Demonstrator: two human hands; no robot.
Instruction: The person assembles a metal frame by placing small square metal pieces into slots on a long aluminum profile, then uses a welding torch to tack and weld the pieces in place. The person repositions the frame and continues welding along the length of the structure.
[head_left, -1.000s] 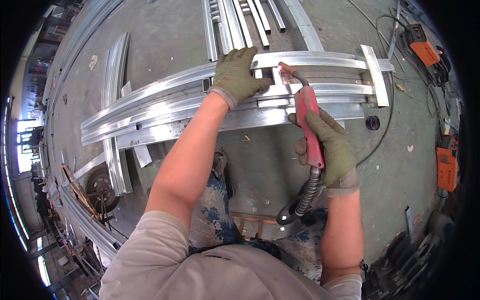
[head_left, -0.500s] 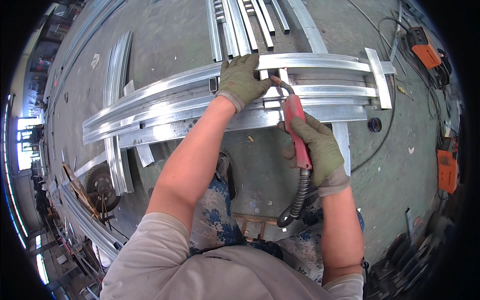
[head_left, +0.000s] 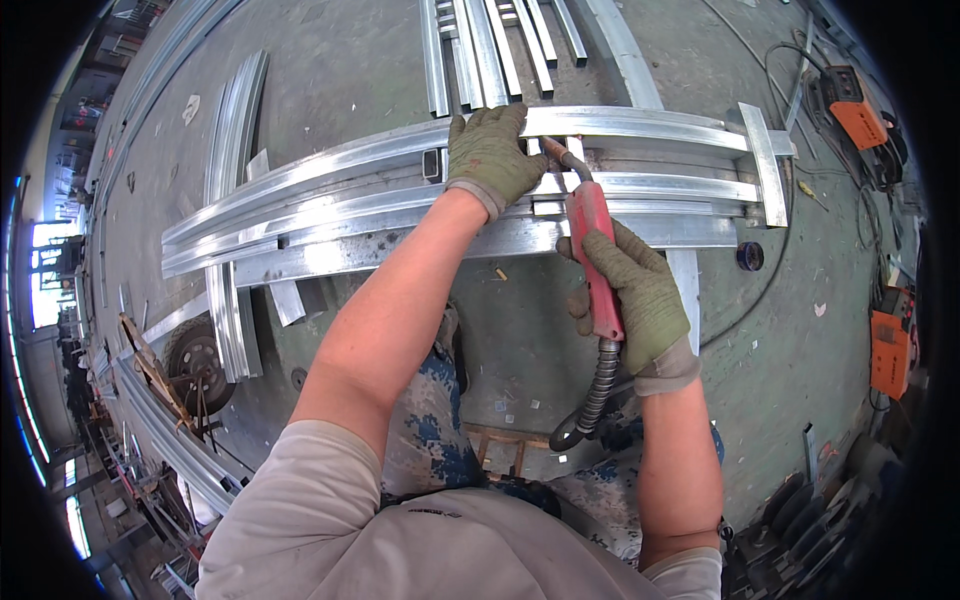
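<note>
My left hand (head_left: 493,155), in a green work glove, lies over the far rail (head_left: 630,124) of a shiny metal frame, fingers bent over its far edge. My right hand (head_left: 642,292), gloved alike, is wrapped round the red handle of a welding torch (head_left: 596,255). The torch's copper-coloured nozzle (head_left: 556,150) points at the far rail, close by my left thumb and between two short crosspieces (head_left: 574,152). Whether its tip touches the metal I cannot tell. A ribbed hose (head_left: 603,375) hangs from the handle toward my legs.
Beyond the frame lie several metal channels (head_left: 485,50). A flat bar (head_left: 763,165) crosses the frame's right end, and stacked channels (head_left: 232,190) pass under its left. Orange machines (head_left: 856,118) with cables stand at right. A wheel (head_left: 197,362) is at lower left.
The torch nozzle has shifted slightly away from me, nearer the far rail. My left hand stays on that rail, and my right hand keeps its hold. The whole view has shifted a little.
</note>
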